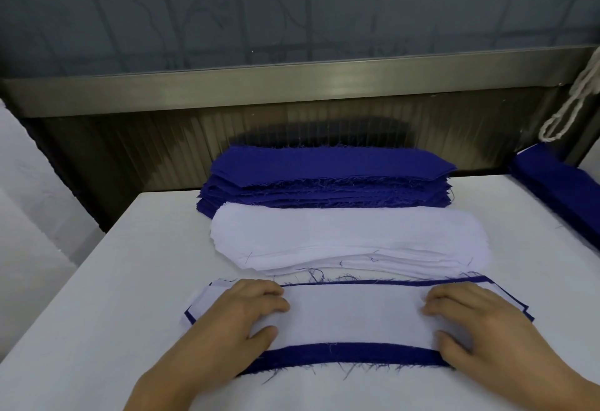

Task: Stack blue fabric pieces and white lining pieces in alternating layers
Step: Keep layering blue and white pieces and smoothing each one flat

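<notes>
White lining piece [354, 316] lies flat on blue fabric piece [350, 353], bottom centre; white lining stack [350, 235] mid-frame, blue fabric stack [328, 176] just above it.

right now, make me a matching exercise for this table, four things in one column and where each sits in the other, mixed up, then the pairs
Things:
1. blue fabric stack
2. white lining stack
3. white lining piece under both hands
4. looped cord

Places:
A. nearest the person, on top of a blue piece
B. hanging at the upper right
C. farthest back, by the metal wall
D. in the middle, between the other two piles

Pairs: 1-C, 2-D, 3-A, 4-B

The left hand and right hand press piece 3 flat.
</notes>
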The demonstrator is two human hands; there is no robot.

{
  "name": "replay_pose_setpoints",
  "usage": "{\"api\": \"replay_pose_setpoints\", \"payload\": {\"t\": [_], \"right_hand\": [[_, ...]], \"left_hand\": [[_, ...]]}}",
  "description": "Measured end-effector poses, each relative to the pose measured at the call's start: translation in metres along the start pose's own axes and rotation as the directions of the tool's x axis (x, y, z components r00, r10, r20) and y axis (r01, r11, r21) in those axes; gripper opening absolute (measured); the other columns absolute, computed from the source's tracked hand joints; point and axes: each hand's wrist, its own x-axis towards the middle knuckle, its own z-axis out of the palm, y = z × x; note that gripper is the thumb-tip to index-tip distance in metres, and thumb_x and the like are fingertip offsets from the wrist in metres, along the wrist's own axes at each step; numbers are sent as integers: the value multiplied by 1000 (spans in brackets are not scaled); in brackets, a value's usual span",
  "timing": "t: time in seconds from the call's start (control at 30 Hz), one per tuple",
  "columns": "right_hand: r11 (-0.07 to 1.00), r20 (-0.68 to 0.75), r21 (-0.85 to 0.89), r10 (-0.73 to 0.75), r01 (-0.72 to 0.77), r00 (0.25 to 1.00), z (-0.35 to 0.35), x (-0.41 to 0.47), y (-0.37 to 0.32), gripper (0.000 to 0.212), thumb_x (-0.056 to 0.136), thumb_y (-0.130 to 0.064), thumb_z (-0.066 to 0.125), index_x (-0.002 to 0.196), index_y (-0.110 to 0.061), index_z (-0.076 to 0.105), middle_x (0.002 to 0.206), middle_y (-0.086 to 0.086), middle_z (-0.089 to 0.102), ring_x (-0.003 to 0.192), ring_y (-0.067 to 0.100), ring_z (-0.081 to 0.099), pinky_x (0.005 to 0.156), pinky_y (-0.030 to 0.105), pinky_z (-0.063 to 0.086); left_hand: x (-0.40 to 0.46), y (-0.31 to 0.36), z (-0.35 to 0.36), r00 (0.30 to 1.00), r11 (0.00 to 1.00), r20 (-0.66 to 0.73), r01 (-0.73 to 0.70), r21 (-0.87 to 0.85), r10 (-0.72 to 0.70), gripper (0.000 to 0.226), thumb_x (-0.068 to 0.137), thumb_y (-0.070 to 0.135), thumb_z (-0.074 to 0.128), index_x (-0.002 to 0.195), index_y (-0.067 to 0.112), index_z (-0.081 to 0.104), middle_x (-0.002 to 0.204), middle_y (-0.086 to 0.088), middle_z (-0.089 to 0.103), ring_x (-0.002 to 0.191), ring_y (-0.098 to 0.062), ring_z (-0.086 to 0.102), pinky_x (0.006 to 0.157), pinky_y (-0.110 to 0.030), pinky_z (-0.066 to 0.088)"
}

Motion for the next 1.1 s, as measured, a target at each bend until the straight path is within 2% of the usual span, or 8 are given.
{"api": "replay_pose_setpoints", "payload": {"t": [0.17,0.4,0.5,0.6,0.7,0.83,1.0,1.1], "right_hand": [[1000,23,10,26,-26,999,3,0,0,32,57,-15,61,85,-26,73,96,-18,63,82,7,63,75,17,42],[989,-29,-28,146,-147,989,4,4,17,39,51,8,74,72,-24,63,79,-18,58,67,11,56,54,26,45],[991,-75,-78,105,-111,992,2,10,17,42,43,14,79,66,-18,65,70,-12,58,57,10,54,53,24,40],[995,-130,-24,97,-101,987,-5,23,17,37,54,10,82,75,-18,68,75,-14,61,65,3,53,58,21,43],[996,-171,57,73,-64,983,-14,52,21,30,70,1,78,91,-18,68,89,-13,63,80,7,56,68,16,44],[996,-211,39,91,-84,973,-21,119,32,34,85,-11,69,119,-16,64,115,-1,63,102,19,59,84,26,43],[991,-67,-25,127,-129,990,-11,182,53,50,96,-22,55,144,-15,44,146,2,47,134,20,41,109,31,32],[986,-10,-150,74,-75,997,-4,189,60,40,101,-24,46,140,-16,50,143,0,51,129,19,48,105,30,38]], "left_hand": [[0,3,-4,998,998,-54,-8,67,11,48,82,6,53,112,42,62,116,38,41,114,20,26,94,3,19],[2,-1,-5,994,994,-73,85,67,-80,37,82,10,50,94,45,55,106,34,43,103,10,37,88,-8,32],[8,3,-5,984,990,-160,90,107,-72,26,85,13,59,85,40,59,90,28,51,88,7,48,76,-12,41],[21,10,-16,967,991,-252,61,116,-30,16,85,14,66,88,30,66,91,25,55,83,3,52,74,-16,46],[46,15,-29,920,992,-392,29,126,23,18,87,13,65,99,25,69,101,19,59,90,1,53,80,-14,43],[104,19,-43,863,976,-504,74,203,40,34,90,9,61,123,15,62,123,3,61,111,-14,55,97,-20,34],[174,-4,-57,910,926,-413,188,326,-39,57,101,27,39,152,13,17,159,-3,16,145,-18,15,119,-30,9],[188,-21,-57,944,895,-329,163,414,-19,50,103,28,35,150,14,25,157,-2,25,143,-17,23,117,-29,15]]}}
